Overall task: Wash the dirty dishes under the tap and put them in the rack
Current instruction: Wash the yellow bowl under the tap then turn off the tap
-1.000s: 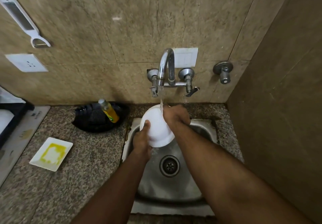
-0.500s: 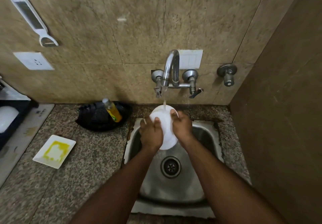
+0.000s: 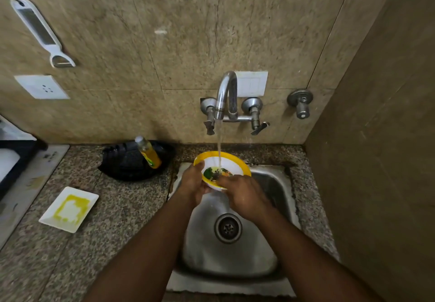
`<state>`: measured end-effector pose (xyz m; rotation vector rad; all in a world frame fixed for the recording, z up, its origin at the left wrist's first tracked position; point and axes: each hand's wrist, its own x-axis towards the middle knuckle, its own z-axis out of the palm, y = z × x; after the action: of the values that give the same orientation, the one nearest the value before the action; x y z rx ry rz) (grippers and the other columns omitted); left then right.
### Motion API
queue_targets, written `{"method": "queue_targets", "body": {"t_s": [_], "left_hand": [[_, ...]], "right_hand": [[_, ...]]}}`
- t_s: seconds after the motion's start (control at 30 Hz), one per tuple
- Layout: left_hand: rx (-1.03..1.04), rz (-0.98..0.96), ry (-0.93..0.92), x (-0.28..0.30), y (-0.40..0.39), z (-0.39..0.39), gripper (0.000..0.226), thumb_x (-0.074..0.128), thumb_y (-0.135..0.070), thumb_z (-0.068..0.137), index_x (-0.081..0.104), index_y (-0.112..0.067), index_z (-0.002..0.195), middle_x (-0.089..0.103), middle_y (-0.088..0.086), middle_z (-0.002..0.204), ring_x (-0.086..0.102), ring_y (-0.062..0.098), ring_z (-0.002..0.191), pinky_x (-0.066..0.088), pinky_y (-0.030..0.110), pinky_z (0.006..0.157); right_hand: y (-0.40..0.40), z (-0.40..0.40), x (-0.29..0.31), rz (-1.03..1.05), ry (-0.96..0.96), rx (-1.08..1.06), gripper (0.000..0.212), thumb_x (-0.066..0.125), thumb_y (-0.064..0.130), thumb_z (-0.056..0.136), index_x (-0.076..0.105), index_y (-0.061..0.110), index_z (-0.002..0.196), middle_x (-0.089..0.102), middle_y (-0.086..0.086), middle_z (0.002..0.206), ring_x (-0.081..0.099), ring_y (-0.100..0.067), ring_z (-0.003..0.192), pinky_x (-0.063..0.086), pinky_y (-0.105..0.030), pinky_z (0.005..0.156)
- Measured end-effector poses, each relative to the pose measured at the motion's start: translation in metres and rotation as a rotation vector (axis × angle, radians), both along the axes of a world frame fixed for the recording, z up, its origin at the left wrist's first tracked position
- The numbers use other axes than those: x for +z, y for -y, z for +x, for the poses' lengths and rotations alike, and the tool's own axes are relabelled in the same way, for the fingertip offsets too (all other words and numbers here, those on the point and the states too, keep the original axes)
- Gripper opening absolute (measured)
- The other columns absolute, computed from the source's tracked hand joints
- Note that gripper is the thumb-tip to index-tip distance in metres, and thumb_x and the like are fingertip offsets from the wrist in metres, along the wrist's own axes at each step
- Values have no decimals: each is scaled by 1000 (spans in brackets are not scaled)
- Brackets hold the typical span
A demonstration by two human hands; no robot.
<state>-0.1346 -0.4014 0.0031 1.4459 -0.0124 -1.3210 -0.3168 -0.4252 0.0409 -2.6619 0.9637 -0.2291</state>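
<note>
A white bowl (image 3: 229,163) with a yellow rim is held over the steel sink (image 3: 275,184), its inside facing up with green and orange food bits at the bottom. Water from the tap (image 3: 226,92) runs into it. My left hand (image 3: 194,184) grips the bowl's left side. My right hand (image 3: 242,193) is at the bowl's near edge with fingertips inside on the residue. A white square plate (image 3: 69,208) smeared with yellow lies on the counter at left. The dark rack (image 3: 21,151) shows at the far left edge.
A black tray (image 3: 124,163) with a yellow dish-soap bottle (image 3: 149,152) stands behind the counter left of the sink. A peeler (image 3: 40,30) hangs on the wall above a socket (image 3: 42,87). A side wall closes in on the right.
The bowl was bottom-up before, showing its white underside; it is now turned inside-up under the stream. My right hand has shifted from the rim to the bowl's inside.
</note>
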Motion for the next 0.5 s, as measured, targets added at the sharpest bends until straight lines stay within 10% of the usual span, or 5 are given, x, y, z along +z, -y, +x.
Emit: {"method": "queue_targets", "body": {"t_s": [0.2,0.37,0.5], "left_hand": [[65,-235,21,4,-26,-1,37,48,-29,108,60,-4,132,77,16,112,76,31,97,64,44,70],[130,-260,27,-1,-33,-4,51,59,-31,99,54,-6,144,65,22,136,63,44,123,51,63,102],[171,-237,15,4,-28,-14,41,50,-23,107,52,-5,144,69,16,127,71,32,107,65,45,78]], "right_hand": [[8,-16,0,-19,-154,0,67,55,35,68,63,23,133,60,5,142,43,-17,143,19,-55,120],[22,-12,5,188,343,-180,59,58,15,59,77,11,114,71,-12,125,64,-27,122,49,-38,107],[31,-4,18,63,536,-293,40,65,-5,65,79,11,100,76,-8,108,70,-26,102,54,-30,94]]}}
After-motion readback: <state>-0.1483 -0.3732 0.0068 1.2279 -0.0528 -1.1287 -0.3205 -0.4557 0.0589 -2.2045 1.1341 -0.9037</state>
